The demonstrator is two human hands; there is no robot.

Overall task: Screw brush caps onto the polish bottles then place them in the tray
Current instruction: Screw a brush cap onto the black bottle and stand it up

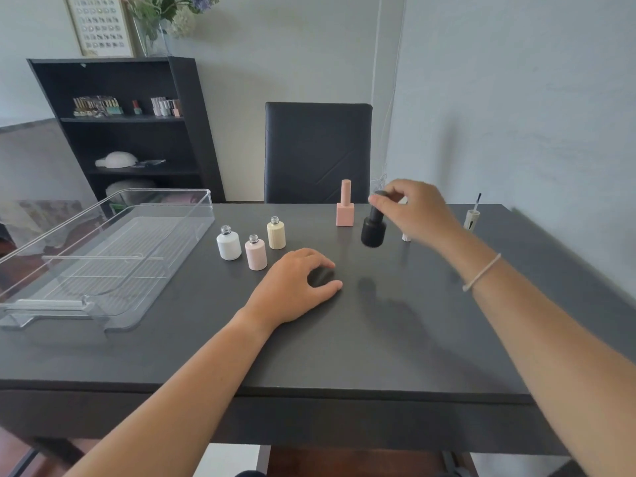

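We pinch the cap of the black bottle with our right hand, holding it tilted above the table; our left hand rests on the table, fingers loosely curled, holding nothing; the clear tray sits far left.

The right hand hides most of a white cap.

A black chair stands beside a bookshelf.

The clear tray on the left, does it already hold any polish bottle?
No, the clear tray holds no bottle; the white bottle, pink bottle and yellow bottle stand uncapped on the table beside it.
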